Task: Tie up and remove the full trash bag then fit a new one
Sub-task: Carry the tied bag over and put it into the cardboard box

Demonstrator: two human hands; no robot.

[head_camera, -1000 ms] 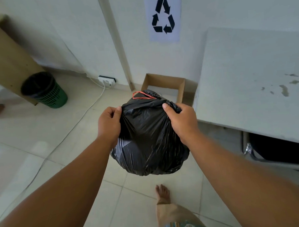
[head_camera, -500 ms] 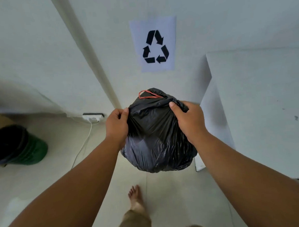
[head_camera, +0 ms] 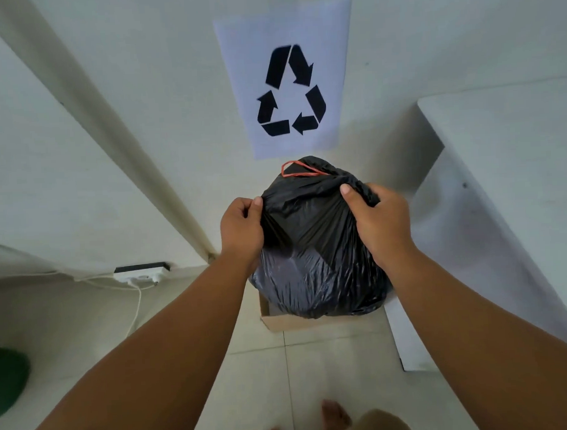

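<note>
Head view: both hands grip a full black trash bag (head_camera: 313, 255) near its gathered top, left hand (head_camera: 240, 229) pinching plastic on one side, right hand (head_camera: 378, 223) clamped on the other. A red drawstring loop (head_camera: 298, 170) shows at the bag's top. The bag's bottom sits over an open cardboard box (head_camera: 280, 322) on the floor. A recycling sign (head_camera: 289, 78) hangs on the wall; a wall socket (head_camera: 141, 273) is low left.

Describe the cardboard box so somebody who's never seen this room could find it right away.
Find the recycling sign on the wall. Straight below it, both hands hold a black bag. The box sits on the floor beneath that bag, beside the white table; it is the only brown cardboard thing there.
</note>
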